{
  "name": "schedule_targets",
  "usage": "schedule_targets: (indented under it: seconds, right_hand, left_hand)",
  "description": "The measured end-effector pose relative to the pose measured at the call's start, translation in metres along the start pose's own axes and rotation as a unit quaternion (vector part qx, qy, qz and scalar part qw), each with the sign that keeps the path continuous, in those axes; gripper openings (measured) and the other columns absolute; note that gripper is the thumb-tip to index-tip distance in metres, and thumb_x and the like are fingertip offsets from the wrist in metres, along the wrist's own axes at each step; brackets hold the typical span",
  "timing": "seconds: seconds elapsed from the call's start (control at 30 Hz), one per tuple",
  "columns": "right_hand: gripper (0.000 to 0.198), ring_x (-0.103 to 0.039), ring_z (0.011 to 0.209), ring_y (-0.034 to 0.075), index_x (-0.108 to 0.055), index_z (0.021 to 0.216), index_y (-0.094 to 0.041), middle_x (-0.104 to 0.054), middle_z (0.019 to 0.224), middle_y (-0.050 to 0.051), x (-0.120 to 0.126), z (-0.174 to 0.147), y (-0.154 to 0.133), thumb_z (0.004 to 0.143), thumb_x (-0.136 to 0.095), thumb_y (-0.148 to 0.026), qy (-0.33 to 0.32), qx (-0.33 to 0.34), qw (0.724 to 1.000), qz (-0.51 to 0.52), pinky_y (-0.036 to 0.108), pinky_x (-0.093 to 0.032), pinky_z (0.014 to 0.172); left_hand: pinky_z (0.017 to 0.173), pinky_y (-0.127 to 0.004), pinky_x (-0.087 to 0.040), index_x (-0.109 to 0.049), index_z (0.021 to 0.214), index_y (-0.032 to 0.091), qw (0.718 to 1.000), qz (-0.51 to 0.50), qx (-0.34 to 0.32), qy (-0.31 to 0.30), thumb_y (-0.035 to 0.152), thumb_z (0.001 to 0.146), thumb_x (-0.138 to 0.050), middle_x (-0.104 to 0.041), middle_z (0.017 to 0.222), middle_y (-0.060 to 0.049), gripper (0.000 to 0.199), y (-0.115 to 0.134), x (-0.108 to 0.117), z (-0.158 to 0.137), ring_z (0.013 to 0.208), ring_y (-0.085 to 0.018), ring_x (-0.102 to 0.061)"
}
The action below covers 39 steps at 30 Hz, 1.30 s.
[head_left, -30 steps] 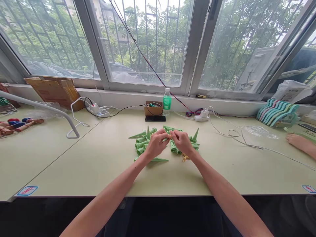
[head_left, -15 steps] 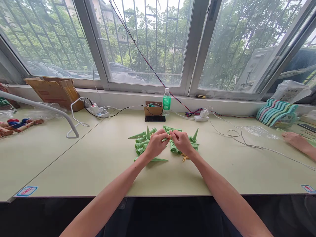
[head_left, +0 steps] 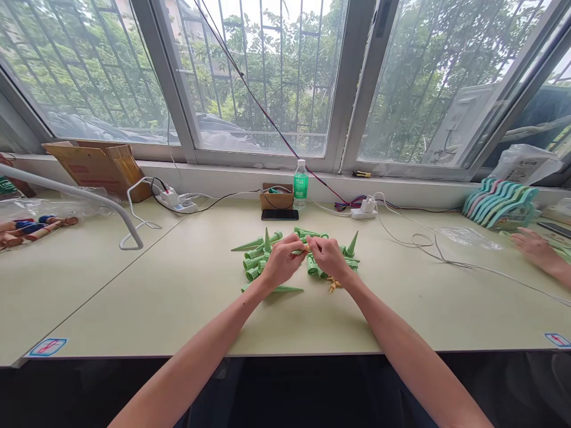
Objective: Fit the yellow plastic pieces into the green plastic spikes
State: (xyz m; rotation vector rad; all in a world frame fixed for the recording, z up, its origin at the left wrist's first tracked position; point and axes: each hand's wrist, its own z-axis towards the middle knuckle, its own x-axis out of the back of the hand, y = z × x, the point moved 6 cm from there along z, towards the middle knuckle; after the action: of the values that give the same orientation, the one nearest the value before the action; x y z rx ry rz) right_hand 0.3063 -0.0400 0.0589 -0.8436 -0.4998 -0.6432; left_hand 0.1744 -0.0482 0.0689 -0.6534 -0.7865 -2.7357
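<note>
My left hand (head_left: pixel 284 260) is closed around a small green plastic part (head_left: pixel 298 252), mostly hidden by the fingers. Fingertip to fingertip with it, my right hand (head_left: pixel 329 255) is pinched at the part's end, where a bit of yellow-orange plastic (head_left: pixel 307 247) shows. Around and beneath both hands lie several green plastic tubes (head_left: pixel 253 262) and pointed green spikes (head_left: pixel 288 289); one spike (head_left: pixel 352 244) stands point up on the right. Small yellow-orange plastic pieces (head_left: pixel 332 285) rest beside my right wrist.
Behind the pile are a black phone (head_left: pixel 279 214), a small cardboard box (head_left: pixel 277 197) and a green-labelled bottle (head_left: pixel 300 185). Cables (head_left: pixel 419 241) cross the table at right. A co-worker's hand (head_left: pixel 535 248) is at the right edge, near turquoise plastic items (head_left: pixel 500 204). A grey metal bar (head_left: pixel 89 197) reaches in at left.
My hands stay almost in place, fingertips still together. At right, the co-worker's hand has shifted and its fingers have changed pose. Clear plastic at far left has moved over the coloured wooden items.
</note>
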Motion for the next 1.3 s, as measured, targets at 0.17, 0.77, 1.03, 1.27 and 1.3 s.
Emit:
schedule_targets:
  seconds: [0.17,0.77,1.03,1.27,1.3]
  right_hand:
    - [0.049,-0.024,0.048,0.011,-0.030,0.056,-0.020,-0.034,0.048,-0.003,-0.002,-0.001,0.001,0.100,-0.030,-0.043,-0.014,-0.015,1.000,-0.013,0.028,-0.020,0.053]
    - [0.045,-0.028,0.050,0.013,-0.030,0.056,-0.021,-0.035,0.050,-0.003,-0.010,0.000,0.006,0.100,-0.032,-0.032,-0.081,-0.032,0.996,-0.020,0.028,-0.022,0.057]
    - [0.047,-0.028,0.049,0.012,-0.028,0.055,-0.021,-0.034,0.049,-0.003,-0.006,0.001,0.002,0.100,-0.030,-0.036,-0.068,-0.042,0.997,0.015,0.029,-0.022,0.055]
    - [0.048,-0.030,0.051,0.012,-0.030,0.058,-0.020,-0.037,0.051,-0.003,-0.005,0.000,-0.002,0.101,-0.028,-0.042,-0.076,-0.031,0.996,0.034,0.027,-0.024,0.055]
    - [0.048,-0.029,0.051,0.012,-0.030,0.058,-0.020,-0.036,0.051,-0.003,-0.005,0.000,-0.002,0.101,-0.028,-0.042,-0.078,-0.029,0.996,0.032,0.027,-0.024,0.055]
  left_hand:
    - [0.055,-0.022,-0.041,-0.063,0.074,0.018,0.999,0.039,-0.033,-0.010,0.018,0.089,-0.057,-0.057,0.076,-0.001,0.017,0.002,-0.002,-0.001,0.061,-0.009,-0.049]
    - [0.058,-0.022,-0.041,-0.061,0.073,0.018,0.989,0.111,-0.085,-0.053,0.015,0.091,-0.049,-0.057,0.078,-0.003,0.022,0.005,-0.007,-0.003,0.061,-0.010,-0.048]
    - [0.051,-0.020,-0.046,-0.065,0.075,0.017,1.000,-0.003,0.016,-0.017,0.019,0.084,-0.061,-0.057,0.077,-0.002,0.011,-0.003,-0.003,0.000,0.058,-0.008,-0.050]
    - [0.044,-0.017,-0.047,-0.068,0.075,0.016,0.994,-0.072,0.082,-0.002,0.026,0.081,-0.067,-0.056,0.077,-0.001,0.012,-0.010,-0.003,0.000,0.057,-0.007,-0.052]
    - [0.044,-0.017,-0.046,-0.067,0.075,0.016,0.994,-0.069,0.083,-0.003,0.025,0.081,-0.067,-0.056,0.077,-0.001,0.011,-0.010,-0.003,-0.001,0.057,-0.007,-0.052]
